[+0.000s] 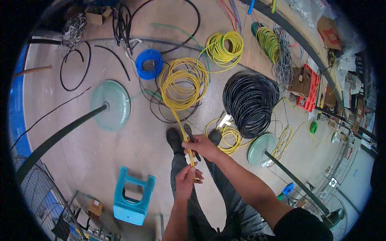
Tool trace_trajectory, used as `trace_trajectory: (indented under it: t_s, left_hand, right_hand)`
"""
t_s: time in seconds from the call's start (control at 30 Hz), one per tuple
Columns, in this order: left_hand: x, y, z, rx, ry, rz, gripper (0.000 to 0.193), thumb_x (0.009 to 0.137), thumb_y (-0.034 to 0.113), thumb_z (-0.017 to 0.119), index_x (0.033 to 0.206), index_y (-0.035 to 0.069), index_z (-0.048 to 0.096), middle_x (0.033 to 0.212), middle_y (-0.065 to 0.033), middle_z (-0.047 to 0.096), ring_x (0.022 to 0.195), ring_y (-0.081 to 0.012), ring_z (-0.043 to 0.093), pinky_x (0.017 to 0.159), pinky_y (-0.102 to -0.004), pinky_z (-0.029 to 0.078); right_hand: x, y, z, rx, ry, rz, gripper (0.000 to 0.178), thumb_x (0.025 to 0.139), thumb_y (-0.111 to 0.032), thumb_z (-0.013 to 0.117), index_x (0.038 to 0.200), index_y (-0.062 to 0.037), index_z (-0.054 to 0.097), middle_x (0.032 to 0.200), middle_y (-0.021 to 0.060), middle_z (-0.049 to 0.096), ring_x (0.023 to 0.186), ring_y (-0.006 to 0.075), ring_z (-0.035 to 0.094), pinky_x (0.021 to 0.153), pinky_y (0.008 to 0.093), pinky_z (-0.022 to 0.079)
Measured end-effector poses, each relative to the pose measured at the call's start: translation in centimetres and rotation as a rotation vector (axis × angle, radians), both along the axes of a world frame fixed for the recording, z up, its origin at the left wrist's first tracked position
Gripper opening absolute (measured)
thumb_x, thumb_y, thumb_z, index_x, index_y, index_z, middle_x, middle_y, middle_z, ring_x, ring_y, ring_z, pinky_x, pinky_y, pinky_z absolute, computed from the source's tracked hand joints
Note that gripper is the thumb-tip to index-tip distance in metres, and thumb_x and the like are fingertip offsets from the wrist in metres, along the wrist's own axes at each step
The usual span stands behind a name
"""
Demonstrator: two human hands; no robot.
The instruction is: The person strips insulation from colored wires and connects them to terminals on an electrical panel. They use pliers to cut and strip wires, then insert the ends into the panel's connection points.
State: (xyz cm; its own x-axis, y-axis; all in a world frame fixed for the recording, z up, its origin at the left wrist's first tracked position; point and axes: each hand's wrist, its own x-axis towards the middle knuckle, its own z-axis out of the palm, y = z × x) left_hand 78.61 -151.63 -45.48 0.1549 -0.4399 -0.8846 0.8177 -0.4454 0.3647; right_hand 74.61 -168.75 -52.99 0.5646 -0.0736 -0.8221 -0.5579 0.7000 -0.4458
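My left hand [187, 181] is closed on the end stretch of a yellow cable [179, 121], in front of my legs. Just above it, my right hand [203, 147] grips a slim dark hand tool [188, 131] against the same cable. The tool's exact kind is hard to make out, since the fingers cover its middle. From my hands the cable runs up to a loose yellow coil [184, 86] on the floor, which connects to a neater yellow-green coil [225, 46] at the far side.
A large black cable coil [251, 103] lies right, with a smaller yellow coil [230, 138] beside my foot. A blue coil [149, 64] lies far left of centre. Two round-based stands [110, 105] [261, 149] flank me. A turquoise stool [133, 197] stands near left.
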Motion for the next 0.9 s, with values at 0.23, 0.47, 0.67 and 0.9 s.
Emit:
trace_trajectory:
  t_s: [0.23,0.47,0.67,0.9]
  left_hand:
    - [3.1,0.9,-0.1,-0.226,0.160,-0.073,0.039,0.106,0.015,0.042,0.142,-0.002,0.047,0.120,-0.0165,0.066,0.106,-0.0269,0.069,0.086,-0.0360,0.058]
    - [4.2,1.5,0.9,-0.439,0.264,0.088,0.054,0.105,0.025,0.046,0.148,-0.006,0.035,0.140,-0.0267,0.053,0.125,-0.0382,0.058,0.106,-0.0490,0.046]
    - [5.2,2.1,-0.6,-0.480,0.336,0.172,0.052,0.108,0.032,0.035,0.144,-0.004,0.043,0.132,-0.0258,0.059,0.116,-0.0370,0.064,0.107,-0.0451,0.044]
    - [5.6,1.2,0.1,-0.305,0.136,-0.034,0.044,0.107,0.025,0.044,0.140,-0.005,0.048,0.117,-0.0191,0.068,0.106,-0.0281,0.070,0.101,-0.0380,0.050]
  right_hand:
    - [2.0,-2.2,1.0,0.071,0.082,-0.057,0.028,0.092,-0.035,0.069,0.095,-0.0074,0.070,0.077,0.0022,0.070,0.057,0.0047,0.055,0.049,0.0191,0.038]
    - [2.1,-3.2,-0.1,0.252,0.055,-0.178,0.025,0.094,-0.029,0.068,0.100,-0.0046,0.067,0.082,0.0025,0.067,0.062,0.0083,0.057,0.058,0.0252,0.050]
    - [2.6,-3.6,-0.2,0.296,0.012,-0.267,0.025,0.095,-0.027,0.067,0.102,-0.0029,0.065,0.082,0.0041,0.065,0.062,0.0098,0.056,0.068,0.0330,0.056]
    - [3.0,-3.4,0.2,0.195,0.059,-0.234,0.023,0.095,-0.026,0.068,0.099,-0.0030,0.065,0.082,0.0044,0.065,0.062,0.0092,0.055,0.067,0.0315,0.055]
